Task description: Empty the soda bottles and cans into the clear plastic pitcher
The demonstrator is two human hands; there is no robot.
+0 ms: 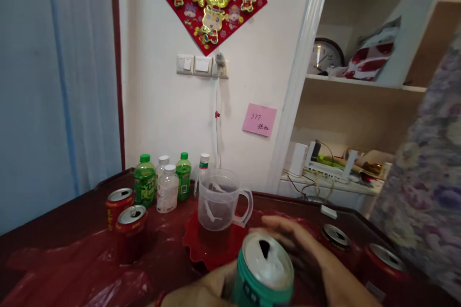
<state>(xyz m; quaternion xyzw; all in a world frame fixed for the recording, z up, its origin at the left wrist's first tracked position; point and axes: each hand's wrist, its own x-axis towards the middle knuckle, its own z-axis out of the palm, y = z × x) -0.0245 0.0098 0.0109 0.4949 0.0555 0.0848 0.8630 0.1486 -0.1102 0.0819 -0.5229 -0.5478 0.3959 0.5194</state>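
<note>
A teal-green drink can with an opened tab hole stands close to me at the bottom centre, slightly tilted. My left hand is closed around its left side, fingers partly hidden. My right hand is just right of and behind the can, fingers stretched out and slightly blurred; whether it touches the can is unclear. Beyond the hands, a clear plastic measuring jug with a handle on its right sits on a red scalloped-edge plate. The can's base is out of frame.
Red cans stand at left, before green-capped bottles and white-capped bottles. More opened cans are at right. Red plastic film lies on the dark table. A shelf and patterned curtain border the right side.
</note>
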